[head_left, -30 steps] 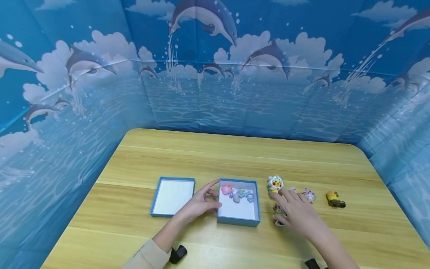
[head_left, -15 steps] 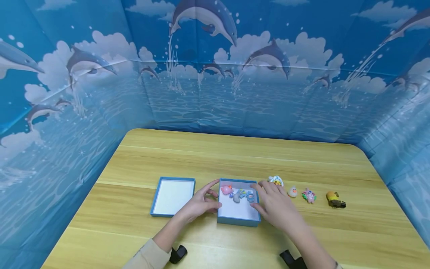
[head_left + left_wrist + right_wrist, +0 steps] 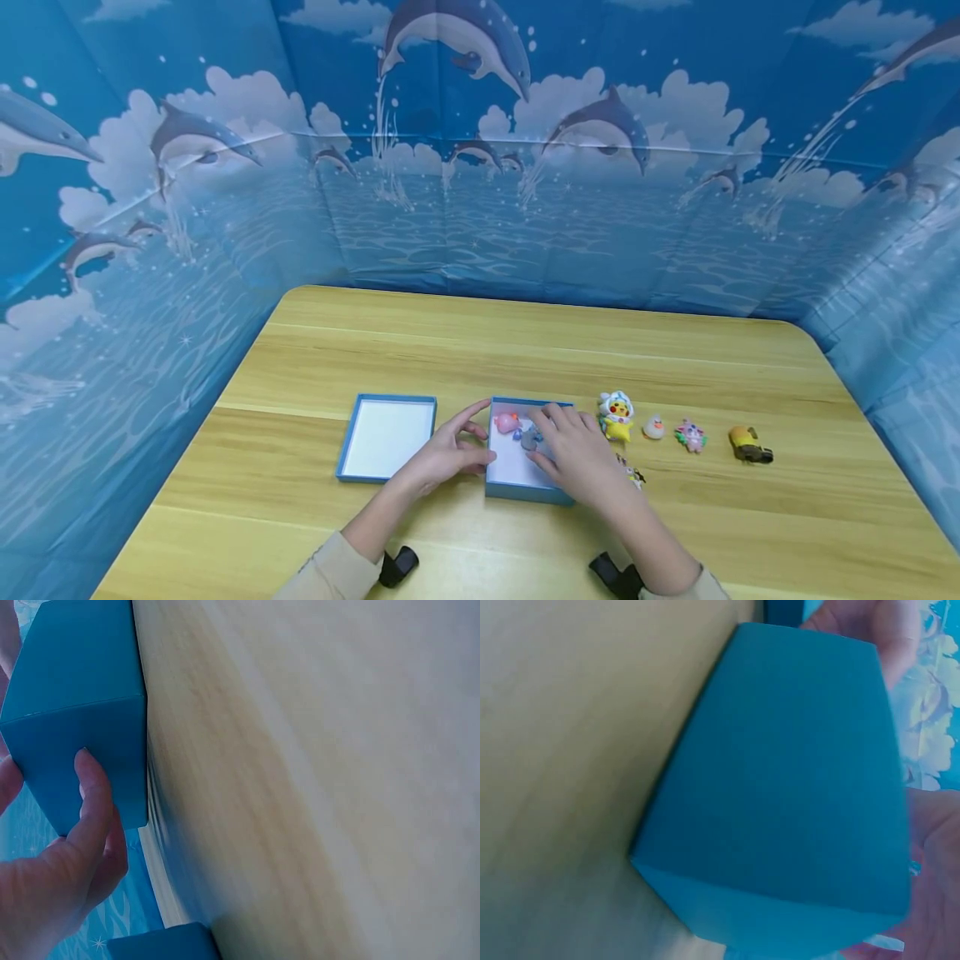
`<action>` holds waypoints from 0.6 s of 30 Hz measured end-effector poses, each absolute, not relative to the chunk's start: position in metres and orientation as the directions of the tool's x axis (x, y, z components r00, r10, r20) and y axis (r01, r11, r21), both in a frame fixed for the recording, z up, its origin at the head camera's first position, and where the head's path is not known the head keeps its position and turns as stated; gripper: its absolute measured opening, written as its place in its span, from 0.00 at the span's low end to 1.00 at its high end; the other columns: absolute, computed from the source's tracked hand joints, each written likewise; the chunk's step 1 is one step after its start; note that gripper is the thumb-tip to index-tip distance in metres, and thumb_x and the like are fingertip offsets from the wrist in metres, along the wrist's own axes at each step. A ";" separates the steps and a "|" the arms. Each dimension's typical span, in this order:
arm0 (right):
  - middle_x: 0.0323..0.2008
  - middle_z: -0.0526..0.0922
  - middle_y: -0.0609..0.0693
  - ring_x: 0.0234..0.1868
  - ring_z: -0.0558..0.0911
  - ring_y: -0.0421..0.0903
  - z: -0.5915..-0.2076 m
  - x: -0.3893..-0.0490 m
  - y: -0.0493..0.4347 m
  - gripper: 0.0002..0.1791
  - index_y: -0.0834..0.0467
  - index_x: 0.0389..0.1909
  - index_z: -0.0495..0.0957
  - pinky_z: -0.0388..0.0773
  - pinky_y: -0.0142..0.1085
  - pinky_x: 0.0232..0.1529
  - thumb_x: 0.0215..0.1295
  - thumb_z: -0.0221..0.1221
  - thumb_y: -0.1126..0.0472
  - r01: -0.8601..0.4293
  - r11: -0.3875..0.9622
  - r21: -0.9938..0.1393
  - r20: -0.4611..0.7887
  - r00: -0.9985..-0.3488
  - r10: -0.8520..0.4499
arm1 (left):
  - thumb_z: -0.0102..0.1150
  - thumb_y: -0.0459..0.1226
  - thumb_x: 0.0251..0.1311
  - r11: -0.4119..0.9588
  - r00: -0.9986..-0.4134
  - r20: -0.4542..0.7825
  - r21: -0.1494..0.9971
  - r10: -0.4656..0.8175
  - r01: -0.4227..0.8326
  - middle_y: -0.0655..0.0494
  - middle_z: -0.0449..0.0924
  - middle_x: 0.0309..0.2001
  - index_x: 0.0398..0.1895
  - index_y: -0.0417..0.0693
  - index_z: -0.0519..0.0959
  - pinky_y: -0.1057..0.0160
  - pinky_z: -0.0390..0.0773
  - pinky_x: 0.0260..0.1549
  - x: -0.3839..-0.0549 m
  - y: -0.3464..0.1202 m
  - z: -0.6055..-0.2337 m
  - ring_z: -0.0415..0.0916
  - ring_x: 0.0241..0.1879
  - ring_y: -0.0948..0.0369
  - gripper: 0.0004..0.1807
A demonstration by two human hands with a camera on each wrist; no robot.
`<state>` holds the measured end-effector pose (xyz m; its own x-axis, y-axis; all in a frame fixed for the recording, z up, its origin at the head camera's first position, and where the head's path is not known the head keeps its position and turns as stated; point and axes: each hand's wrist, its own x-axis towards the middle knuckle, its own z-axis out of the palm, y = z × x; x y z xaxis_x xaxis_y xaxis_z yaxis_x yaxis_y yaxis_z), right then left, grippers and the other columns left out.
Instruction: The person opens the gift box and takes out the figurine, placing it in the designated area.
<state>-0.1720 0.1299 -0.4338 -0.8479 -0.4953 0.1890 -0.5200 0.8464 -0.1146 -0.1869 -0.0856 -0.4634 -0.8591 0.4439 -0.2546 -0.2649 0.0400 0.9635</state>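
My left hand (image 3: 448,454) rests its fingertips against the left wall of a blue box (image 3: 528,493) with a white inside. In the left wrist view, one fingertip presses the box's blue side (image 3: 120,742). My right hand (image 3: 581,454) reaches over the right rim, its thumb and index finger spread apart above the toys inside. Between those fingertips sits a small grey toy (image 3: 529,439). A pink round toy (image 3: 506,422) and a tiny blue toy (image 3: 517,434) lie to its left. The right hand covers the box's right part.
A shallow blue lid (image 3: 386,437), white side up, lies left of the box. To the right are a yellow figurine in a white hood (image 3: 617,417), a white duck (image 3: 653,427), a pink figurine (image 3: 690,436), a brown-and-yellow toy (image 3: 748,446) and a partly hidden figurine (image 3: 633,475).
My right hand has moved left from the figurines, across the box's right rim and in over its toys. The left hand has stayed at the box's left wall.
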 end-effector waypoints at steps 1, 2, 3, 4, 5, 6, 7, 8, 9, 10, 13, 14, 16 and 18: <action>0.48 0.74 0.53 0.51 0.72 0.53 -0.435 -0.172 0.129 0.29 0.54 0.58 0.69 0.69 0.50 0.53 0.55 0.63 0.50 -0.522 0.845 -0.116 0.185 -0.847 -0.498 | 0.61 0.26 0.51 0.039 -0.859 -0.253 0.964 0.444 -0.263 0.41 0.64 0.48 0.70 0.54 0.54 0.53 0.81 0.39 -0.187 -0.085 -0.464 0.77 0.33 0.58 0.43; 0.49 0.74 0.54 0.51 0.72 0.53 -0.437 -0.173 0.128 0.30 0.54 0.58 0.69 0.69 0.50 0.53 0.55 0.62 0.50 -0.522 0.846 -0.111 0.178 -0.847 -0.500 | 0.61 0.26 0.51 0.040 -0.859 -0.253 0.964 0.444 -0.263 0.41 0.64 0.48 0.70 0.54 0.54 0.53 0.81 0.40 -0.187 -0.085 -0.464 0.77 0.33 0.57 0.43; 0.49 0.74 0.54 0.52 0.72 0.53 -0.439 -0.173 0.127 0.30 0.54 0.58 0.69 0.69 0.50 0.53 0.55 0.62 0.49 -0.522 0.846 -0.106 0.173 -0.848 -0.501 | 0.61 0.27 0.51 0.041 -0.859 -0.253 0.964 0.444 -0.263 0.40 0.64 0.48 0.70 0.54 0.54 0.53 0.81 0.40 -0.187 -0.085 -0.464 0.77 0.33 0.57 0.43; 0.49 0.74 0.54 0.52 0.72 0.53 -0.441 -0.174 0.126 0.30 0.54 0.58 0.68 0.69 0.50 0.54 0.55 0.62 0.49 -0.520 0.848 -0.104 0.165 -0.849 -0.501 | 0.61 0.27 0.51 0.044 -0.859 -0.255 0.964 0.444 -0.263 0.40 0.64 0.48 0.70 0.54 0.54 0.52 0.81 0.40 -0.187 -0.085 -0.463 0.77 0.33 0.57 0.43; 0.50 0.74 0.54 0.53 0.72 0.53 -0.442 -0.174 0.125 0.30 0.54 0.58 0.68 0.69 0.50 0.54 0.55 0.62 0.49 -0.521 0.848 -0.100 0.160 -0.849 -0.503 | 0.61 0.27 0.51 0.045 -0.859 -0.255 0.964 0.444 -0.262 0.40 0.64 0.49 0.70 0.54 0.54 0.52 0.81 0.40 -0.187 -0.085 -0.463 0.77 0.33 0.57 0.43; 0.50 0.74 0.54 0.53 0.72 0.54 -0.444 -0.175 0.124 0.30 0.55 0.58 0.69 0.68 0.50 0.55 0.56 0.62 0.49 -0.522 0.848 -0.096 0.154 -0.849 -0.505 | 0.61 0.27 0.51 0.048 -0.859 -0.254 0.964 0.444 -0.261 0.40 0.64 0.49 0.70 0.54 0.54 0.52 0.81 0.40 -0.188 -0.085 -0.464 0.77 0.34 0.57 0.43; 0.50 0.74 0.54 0.53 0.72 0.54 -0.445 -0.175 0.123 0.30 0.55 0.58 0.69 0.68 0.51 0.56 0.56 0.62 0.49 -0.522 0.848 -0.092 0.152 -0.849 -0.507 | 0.61 0.27 0.51 0.050 -0.859 -0.255 0.964 0.444 -0.261 0.40 0.64 0.49 0.70 0.54 0.54 0.52 0.81 0.40 -0.188 -0.085 -0.464 0.77 0.34 0.56 0.43; 0.50 0.74 0.55 0.54 0.72 0.54 -0.446 -0.176 0.122 0.30 0.55 0.58 0.69 0.68 0.51 0.56 0.56 0.62 0.49 -0.524 0.847 -0.088 0.150 -0.848 -0.509 | 0.61 0.27 0.51 0.051 -0.859 -0.255 0.964 0.444 -0.260 0.39 0.64 0.49 0.70 0.54 0.54 0.52 0.81 0.40 -0.188 -0.085 -0.463 0.77 0.34 0.56 0.43; 0.50 0.74 0.55 0.54 0.72 0.54 -0.447 -0.177 0.121 0.29 0.56 0.57 0.69 0.67 0.51 0.57 0.56 0.62 0.49 -0.527 0.845 -0.088 0.151 -0.846 -0.512 | 0.61 0.27 0.51 0.051 -0.859 -0.255 0.964 0.444 -0.260 0.39 0.64 0.49 0.70 0.54 0.54 0.52 0.81 0.41 -0.188 -0.085 -0.463 0.77 0.34 0.56 0.43; 0.50 0.74 0.55 0.54 0.71 0.54 -0.448 -0.178 0.120 0.29 0.56 0.57 0.69 0.67 0.51 0.57 0.56 0.62 0.49 -0.531 0.843 -0.085 0.151 -0.843 -0.516 | 0.61 0.27 0.51 0.050 -0.859 -0.256 0.964 0.443 -0.261 0.40 0.64 0.49 0.70 0.54 0.54 0.52 0.81 0.40 -0.188 -0.085 -0.463 0.77 0.34 0.56 0.43; 0.50 0.74 0.55 0.53 0.72 0.54 -0.451 -0.181 0.117 0.29 0.57 0.57 0.69 0.66 0.50 0.58 0.56 0.62 0.49 -0.539 0.839 -0.071 0.152 -0.838 -0.525 | 0.61 0.27 0.51 0.050 -0.859 -0.259 0.963 0.442 -0.265 0.41 0.64 0.48 0.69 0.55 0.55 0.53 0.81 0.40 -0.188 -0.085 -0.463 0.77 0.34 0.56 0.42; 0.50 0.73 0.55 0.53 0.71 0.53 -0.452 -0.182 0.116 0.30 0.57 0.57 0.69 0.66 0.50 0.58 0.56 0.62 0.49 -0.540 0.839 -0.067 0.152 -0.837 -0.526 | 0.61 0.27 0.51 0.048 -0.858 -0.259 0.963 0.443 -0.265 0.41 0.64 0.48 0.69 0.55 0.55 0.53 0.81 0.40 -0.188 -0.085 -0.463 0.77 0.34 0.56 0.42; 0.51 0.73 0.54 0.54 0.71 0.53 -0.455 -0.184 0.113 0.31 0.57 0.59 0.68 0.66 0.50 0.58 0.56 0.61 0.49 -0.537 0.841 -0.059 0.143 -0.839 -0.525 | 0.61 0.27 0.51 0.047 -0.858 -0.259 0.963 0.443 -0.266 0.42 0.64 0.48 0.69 0.55 0.55 0.53 0.81 0.40 -0.188 -0.085 -0.463 0.77 0.34 0.57 0.42; 0.52 0.73 0.54 0.54 0.71 0.52 -0.457 -0.186 0.111 0.32 0.57 0.60 0.67 0.66 0.50 0.57 0.56 0.61 0.49 -0.530 0.846 -0.058 0.133 -0.844 -0.519 | 0.61 0.27 0.52 0.047 -0.858 -0.258 0.963 0.443 -0.265 0.42 0.64 0.48 0.69 0.55 0.55 0.54 0.81 0.40 -0.188 -0.085 -0.463 0.77 0.34 0.57 0.42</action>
